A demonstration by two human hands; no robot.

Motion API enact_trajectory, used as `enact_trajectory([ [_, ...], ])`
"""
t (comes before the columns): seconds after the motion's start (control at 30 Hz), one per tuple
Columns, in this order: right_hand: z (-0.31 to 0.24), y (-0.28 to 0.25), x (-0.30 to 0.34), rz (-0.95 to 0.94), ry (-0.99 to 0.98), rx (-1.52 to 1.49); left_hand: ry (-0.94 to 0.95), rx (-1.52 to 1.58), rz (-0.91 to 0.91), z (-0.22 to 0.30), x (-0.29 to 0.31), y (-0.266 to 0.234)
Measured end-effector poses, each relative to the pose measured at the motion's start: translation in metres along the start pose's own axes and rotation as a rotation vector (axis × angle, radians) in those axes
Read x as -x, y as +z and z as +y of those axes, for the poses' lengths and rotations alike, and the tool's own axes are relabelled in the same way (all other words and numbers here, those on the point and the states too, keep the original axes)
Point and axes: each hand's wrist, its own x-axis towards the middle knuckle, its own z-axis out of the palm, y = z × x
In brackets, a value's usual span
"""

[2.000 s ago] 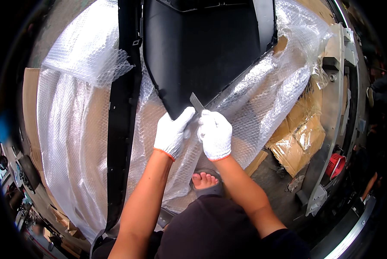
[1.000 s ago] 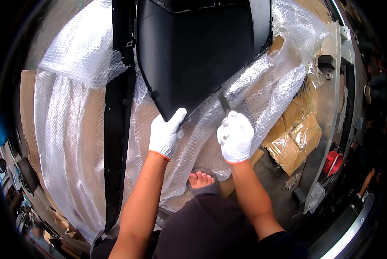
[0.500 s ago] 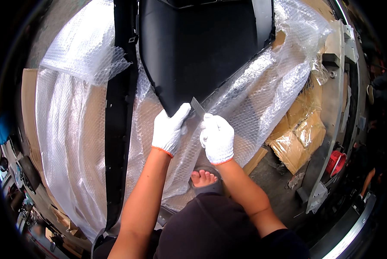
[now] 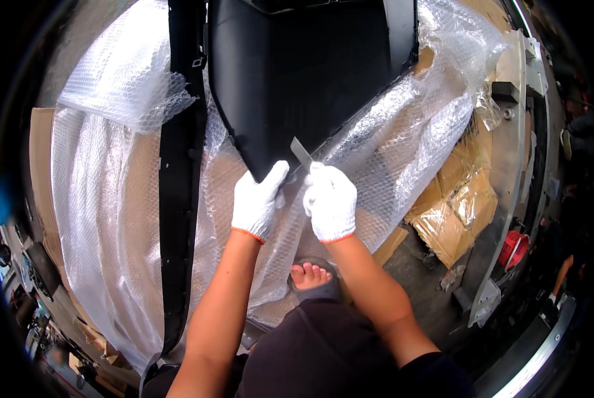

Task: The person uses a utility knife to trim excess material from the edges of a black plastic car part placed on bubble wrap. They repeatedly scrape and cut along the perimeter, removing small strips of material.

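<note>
A large glossy black moulded panel lies ahead of me, its pointed corner toward my body. My left hand, in a white knit glove with an orange cuff, grips that corner, thumb on top and fingers underneath. Just right of it, my gloved right hand pinches a thin, flat grey blade that points up and to the left. The blade's tip overlaps the panel's right edge near the corner; whether it touches cannot be told. My right fingers hide its lower end.
Bubble wrap spreads over cardboard beneath the panel. A long black strip part runs along the left. To the right are taped brown cardboard, a metal frame rail and a red object. My foot stands close below my hands.
My right hand and the blade have moved slightly up and left along the panel's edge. My left hand keeps its grip on the corner. The view has shifted a little.
</note>
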Motion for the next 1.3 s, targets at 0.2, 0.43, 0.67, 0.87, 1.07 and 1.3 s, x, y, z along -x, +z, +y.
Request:
enact_trajectory([
  [0.2, -0.008, -0.011, 0.000, -0.012, -0.039, 0.066, -0.011, 0.039, 0.001, 0.004, 0.004, -0.005],
  [0.43, 0.000, -0.004, 0.010, -0.079, -0.038, 0.170, -0.009, 0.019, 0.027, -0.002, 0.000, -0.005],
  [0.67, 0.010, 0.007, -0.001, -0.031, -0.081, 0.135, -0.003, 0.037, 0.034, -0.006, 0.003, -0.004],
  [0.87, 0.008, 0.009, -0.008, -0.025, -0.120, 0.177, 0.012, 0.065, 0.049, -0.011, 0.001, -0.002],
  [1.07, 0.005, -0.006, -0.008, 0.062, -0.048, -0.235, 0.001, 0.060, 0.035, -0.008, 0.000, -0.006],
  [1.3, -0.002, -0.024, 0.044, -0.191, -0.042, 0.134, 0.015, 0.061, 0.065, -0.004, 0.002, -0.012],
])
